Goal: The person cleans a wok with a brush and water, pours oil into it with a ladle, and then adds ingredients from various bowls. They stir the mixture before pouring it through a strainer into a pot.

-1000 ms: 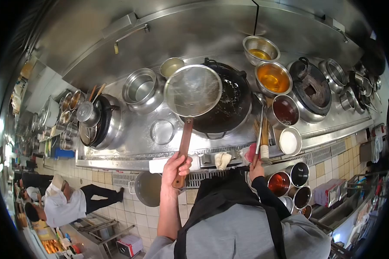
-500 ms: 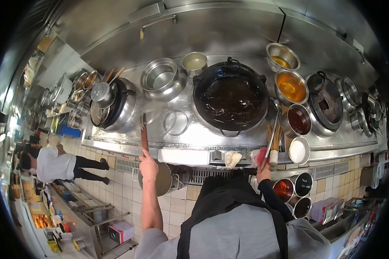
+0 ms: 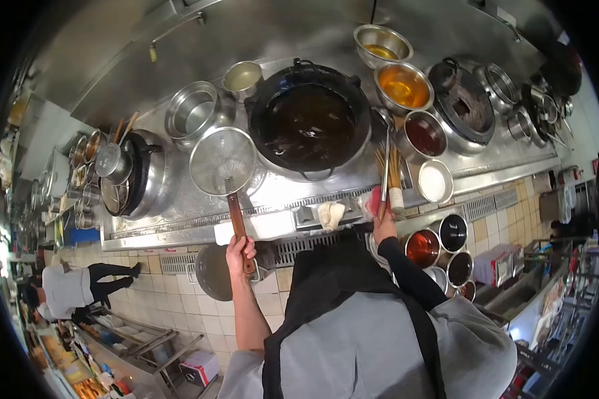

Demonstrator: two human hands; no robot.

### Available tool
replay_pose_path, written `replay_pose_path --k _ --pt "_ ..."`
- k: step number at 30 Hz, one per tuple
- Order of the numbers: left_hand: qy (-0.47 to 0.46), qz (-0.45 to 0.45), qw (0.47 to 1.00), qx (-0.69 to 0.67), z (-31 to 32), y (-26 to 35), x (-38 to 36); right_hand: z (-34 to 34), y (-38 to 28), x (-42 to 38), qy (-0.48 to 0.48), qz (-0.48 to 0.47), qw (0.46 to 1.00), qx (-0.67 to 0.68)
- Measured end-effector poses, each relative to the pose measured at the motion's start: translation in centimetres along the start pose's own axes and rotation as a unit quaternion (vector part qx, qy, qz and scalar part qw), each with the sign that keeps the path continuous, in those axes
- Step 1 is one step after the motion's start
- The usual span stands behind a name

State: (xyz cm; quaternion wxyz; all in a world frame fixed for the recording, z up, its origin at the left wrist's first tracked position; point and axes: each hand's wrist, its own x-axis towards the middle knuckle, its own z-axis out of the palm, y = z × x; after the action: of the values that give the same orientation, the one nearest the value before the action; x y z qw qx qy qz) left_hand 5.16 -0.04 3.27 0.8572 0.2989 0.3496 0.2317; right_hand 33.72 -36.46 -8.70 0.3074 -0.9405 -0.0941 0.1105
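My left hand [image 3: 240, 253] is closed round the wooden handle of a round mesh strainer [image 3: 209, 163]. The strainer's face shows flat above the steel stove top, just left of a large black wok [image 3: 259, 151] that holds dark liquid. My right hand [image 3: 384, 229] grips the wooden end of a ladle [image 3: 385, 169] at the stove's front edge. The ladle's bowl lies beside the wok's right rim, partly hard to make out. A bamboo brush [image 3: 394, 176] rests right of the ladle shaft. A red cloth [image 3: 373, 199] and a pale cloth [image 3: 331, 214] lie near my right hand.
Right of the wok stand bowls of amber liquid [image 3: 406, 88], a pot of dark red sauce [image 3: 426, 136] and a white-filled container [image 3: 435, 183]. A steel pot [image 3: 194, 114] stands behind the strainer. Another person [image 3: 68, 291] is at the far left. Sauce pots [image 3: 422, 247] sit below the front edge.
The strainer, blurred and nearly edge-on before, now faces up, and my left hand has brought it rightward, nearer the wok. My right hand keeps the ladle. The whole view has shifted.
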Motion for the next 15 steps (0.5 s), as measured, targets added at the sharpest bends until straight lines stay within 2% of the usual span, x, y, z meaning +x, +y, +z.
replay_pose_path --k 1,3,6,9,12,14,15 --pt "-0.004 -0.005 1.000 -0.006 -0.9 -0.9 0.0 -1.3 -0.9 -0.1 -0.046 0.043 0.998 -0.006" --pt "-0.017 -0.009 1.000 -0.019 -2.7 -2.0 -0.3 -0.8 0.7 -0.4 -0.020 0.032 0.998 -0.044" --pt "0.015 -0.022 0.999 0.041 -3.4 -1.5 -1.2 -0.8 4.4 -0.5 -0.176 0.033 0.980 -0.083" --pt "0.045 -0.030 0.995 0.088 -4.3 0.1 -1.1 -3.9 1.3 -2.6 -0.310 0.153 0.938 0.002" --pt "0.035 -0.021 0.995 0.095 -4.7 1.1 -1.0 -1.5 4.1 -2.9 -0.324 -0.004 0.941 -0.098" --pt "0.032 -0.022 0.995 0.096 -4.8 1.0 -1.1 -0.5 4.4 -2.8 -0.306 -0.001 0.948 -0.087" --pt "0.045 -0.038 0.991 0.120 -4.7 1.1 -1.2 -0.5 3.6 -2.7 -0.317 0.053 0.947 -0.032"
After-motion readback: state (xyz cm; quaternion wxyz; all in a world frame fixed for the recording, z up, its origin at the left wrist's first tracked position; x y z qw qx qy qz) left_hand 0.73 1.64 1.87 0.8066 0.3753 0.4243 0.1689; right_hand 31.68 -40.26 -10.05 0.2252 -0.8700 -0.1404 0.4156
